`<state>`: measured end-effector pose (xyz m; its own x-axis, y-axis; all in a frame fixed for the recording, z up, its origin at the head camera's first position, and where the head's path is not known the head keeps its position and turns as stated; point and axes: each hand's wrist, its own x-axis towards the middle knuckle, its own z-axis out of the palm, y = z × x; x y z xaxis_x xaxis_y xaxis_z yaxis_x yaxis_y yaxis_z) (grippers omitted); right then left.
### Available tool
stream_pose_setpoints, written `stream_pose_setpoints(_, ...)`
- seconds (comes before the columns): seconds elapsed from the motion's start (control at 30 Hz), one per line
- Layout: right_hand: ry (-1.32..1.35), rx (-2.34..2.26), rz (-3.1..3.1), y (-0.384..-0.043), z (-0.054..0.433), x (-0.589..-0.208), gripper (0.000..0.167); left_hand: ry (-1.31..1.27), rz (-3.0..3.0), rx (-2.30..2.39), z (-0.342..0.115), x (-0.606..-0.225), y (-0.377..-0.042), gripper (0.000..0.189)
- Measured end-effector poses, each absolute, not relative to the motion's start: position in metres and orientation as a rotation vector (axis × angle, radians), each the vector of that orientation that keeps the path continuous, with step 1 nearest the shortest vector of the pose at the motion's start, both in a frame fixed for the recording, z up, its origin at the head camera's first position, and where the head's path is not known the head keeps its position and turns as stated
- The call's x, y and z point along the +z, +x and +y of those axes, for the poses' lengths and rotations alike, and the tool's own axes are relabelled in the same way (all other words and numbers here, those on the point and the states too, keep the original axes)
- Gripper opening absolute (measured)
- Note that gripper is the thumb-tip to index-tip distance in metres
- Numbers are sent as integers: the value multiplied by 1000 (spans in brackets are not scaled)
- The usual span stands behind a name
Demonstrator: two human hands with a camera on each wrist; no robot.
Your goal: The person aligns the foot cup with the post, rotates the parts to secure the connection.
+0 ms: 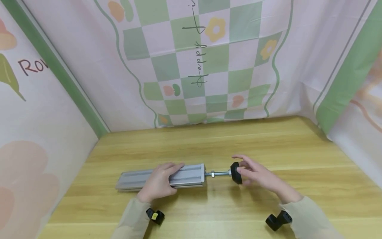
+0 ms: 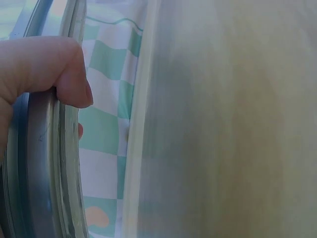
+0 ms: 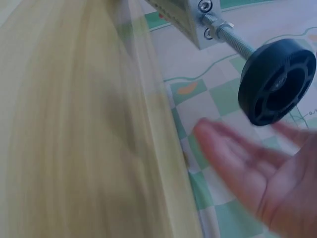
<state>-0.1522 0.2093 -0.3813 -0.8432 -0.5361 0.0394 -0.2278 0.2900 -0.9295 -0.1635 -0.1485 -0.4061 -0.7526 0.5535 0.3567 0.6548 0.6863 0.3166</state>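
Our left hand [image 1: 160,181] grips the metal profile [image 1: 189,174] over the tabletop [image 1: 209,142], its long axis running right along the threaded rod [image 1: 222,173] to the black foot [image 1: 235,171] beside our loose-fingered right hand [image 1: 258,174].

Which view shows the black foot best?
The right wrist view: the black foot appears large there, its spoked underside exposed. The head view shows it smaller, side-on, by the right hand; the left wrist view misses it.
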Motion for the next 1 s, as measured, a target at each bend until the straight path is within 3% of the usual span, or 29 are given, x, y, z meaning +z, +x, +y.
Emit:
stream_pose_setpoints(0.13,-923,-1606,2343,-151,210,-389,63,-960,-2670,-640,-149,-408,-164,85)
stream_pose_setpoints(0.27,-995,-1638,2364,-150,210,-392,59,-956,-2675,-633,-149,-409,-164,85)
stream_pose_setpoints(0.6,-785,-1560,2494,-148,209,-383,48,-967,-2668,-664,-148,-407,-166,83)
stream_pose_setpoints(0.87,-623,-1529,2423,-152,206,-379,25,-961,-2675,-654,-149,-407,-165,84)
stream_pose_setpoints(1.0,-563,-1525,2363,-154,204,-376,28,-956,-2684,-647,-149,-408,-165,84)
